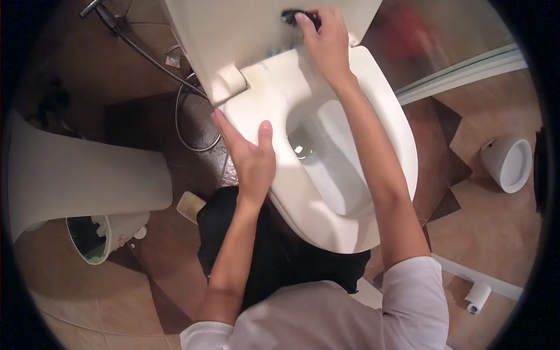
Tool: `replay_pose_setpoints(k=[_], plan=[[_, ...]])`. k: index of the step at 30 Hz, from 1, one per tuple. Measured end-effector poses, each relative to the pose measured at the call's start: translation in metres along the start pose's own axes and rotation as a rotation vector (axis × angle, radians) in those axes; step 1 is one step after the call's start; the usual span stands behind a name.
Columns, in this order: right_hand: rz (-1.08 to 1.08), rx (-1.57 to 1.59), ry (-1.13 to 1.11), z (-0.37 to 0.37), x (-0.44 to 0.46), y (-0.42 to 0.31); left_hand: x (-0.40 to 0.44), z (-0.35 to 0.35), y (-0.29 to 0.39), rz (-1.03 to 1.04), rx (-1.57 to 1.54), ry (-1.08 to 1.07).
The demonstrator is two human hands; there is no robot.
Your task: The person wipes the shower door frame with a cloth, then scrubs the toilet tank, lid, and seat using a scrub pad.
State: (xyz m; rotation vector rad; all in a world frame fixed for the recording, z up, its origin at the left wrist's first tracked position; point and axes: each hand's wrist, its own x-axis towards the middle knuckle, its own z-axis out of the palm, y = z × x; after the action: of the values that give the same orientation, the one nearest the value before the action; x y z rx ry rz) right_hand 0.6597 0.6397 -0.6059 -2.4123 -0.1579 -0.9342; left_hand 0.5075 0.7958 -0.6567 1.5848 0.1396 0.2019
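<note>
My right hand [325, 44] is closed on a small black object [298, 17], perhaps a brush, held against the raised white toilet lid [233, 32]. My fingers hide part of it. Below the lid lies the white toilet seat [315, 224], with faint blue streaks near its back edge. On the seat's left side rests my left hand [251, 157], thumb spread and fingers stretched over the edge. Water shows in the toilet bowl [335, 157] between my arms.
A hose with a metal sprayer [108, 17] hangs on the left. A white pedestal [99, 169] stands near a waste bin [96, 239]. To the right are a white cup-shaped container [508, 164], a paper roll [478, 294] and a glass panel's white rail [466, 73].
</note>
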Motion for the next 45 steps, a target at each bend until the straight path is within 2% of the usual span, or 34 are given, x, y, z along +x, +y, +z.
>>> replay_pose_setpoints(k=[2,6,7,8,10,12,14,16,17,18,20,22,24,25,27,28,29,30,31,32,34,36,38,39,42,43,45], plan=[[-0.133,0.147,0.013,0.012,-0.001,-0.016,0.0,0.0,-0.001,-0.021,0.013,-0.002],[-0.351,-0.01,-0.245,0.003,-0.011,0.003,0.003,0.001,-0.004,0.003,-0.045,0.008],[-0.369,-0.008,-0.236,0.0,-0.004,0.004,0.002,0.0,-0.004,0.005,-0.05,0.011],[-0.367,-0.008,-0.236,-0.007,0.008,-0.005,0.002,0.0,-0.004,0.004,-0.049,0.009],[-0.11,-0.088,-0.088,-0.015,0.031,-0.024,0.003,0.001,-0.001,-0.008,-0.023,0.019],[-0.065,-0.073,-0.043,0.003,0.02,-0.024,0.002,-0.001,0.005,-0.034,0.009,0.006],[-0.465,0.111,-0.23,0.015,-0.009,-0.005,0.003,0.0,0.006,-0.062,0.029,0.001],[-0.393,0.153,-0.222,0.003,0.006,0.032,0.003,-0.001,0.005,-0.067,-0.015,-0.005],[-0.16,0.119,-0.208,-0.008,0.019,0.047,0.002,-0.002,0.007,-0.066,-0.012,-0.012],[0.321,0.345,-0.352,-0.032,0.049,0.04,0.003,0.0,0.011,-0.072,0.016,-0.004],[0.319,0.16,-0.016,-0.034,0.067,0.054,0.003,-0.001,0.014,-0.076,0.043,0.002],[0.01,0.225,0.086,0.018,0.044,0.038,0.004,0.001,0.013,-0.102,0.025,0.002],[-0.45,0.105,-0.054,0.034,0.016,-0.008,0.006,0.001,0.005,-0.07,-0.042,-0.01],[-0.445,0.098,-0.053,0.03,0.022,0.0,0.005,0.001,0.002,-0.042,-0.101,-0.024],[-0.614,0.172,-0.148,0.013,0.046,0.032,0.004,0.002,0.001,-0.038,-0.071,-0.028],[-0.409,0.04,-0.275,-0.005,0.058,0.045,0.005,0.001,0.001,-0.032,-0.059,-0.022],[-0.164,0.331,-0.23,-0.018,0.068,0.056,0.006,0.001,0.0,-0.026,-0.048,-0.015],[0.017,0.169,-0.213,-0.035,0.08,0.059,0.005,0.001,0.0,-0.029,-0.04,-0.013],[-0.056,-0.02,-0.151,-0.044,0.09,0.062,0.004,0.0,0.0,-0.034,-0.031,-0.01],[-0.065,-0.015,-0.148,-0.036,0.089,0.062,0.005,0.0,0.002,-0.027,-0.034,-0.002],[-0.306,0.185,0.071,-0.008,0.07,0.047,0.004,-0.001,0.005,-0.072,0.012,-0.003],[-0.63,0.115,-0.09,0.012,0.022,0.008,0.004,-0.001,0.004,-0.062,0.003,0.0],[-0.637,0.149,-0.287,0.014,-0.007,-0.009,0.004,-0.001,0.003,-0.051,-0.01,0.001],[-0.487,0.173,-0.366,0.003,0.001,0.001,0.004,0.0,0.003,-0.04,-0.034,0.004],[-0.188,-0.088,-0.326,-0.028,0.028,0.056,0.005,-0.001,0.002,-0.007,-0.008,0.02],[-0.061,-0.068,-0.346,-0.033,0.03,0.058,0.004,-0.001,0.0,0.007,0.039,0.031],[-0.071,-0.182,-0.283,-0.01,0.016,0.052,0.004,-0.001,-0.005,0.029,0.012,0.046]])
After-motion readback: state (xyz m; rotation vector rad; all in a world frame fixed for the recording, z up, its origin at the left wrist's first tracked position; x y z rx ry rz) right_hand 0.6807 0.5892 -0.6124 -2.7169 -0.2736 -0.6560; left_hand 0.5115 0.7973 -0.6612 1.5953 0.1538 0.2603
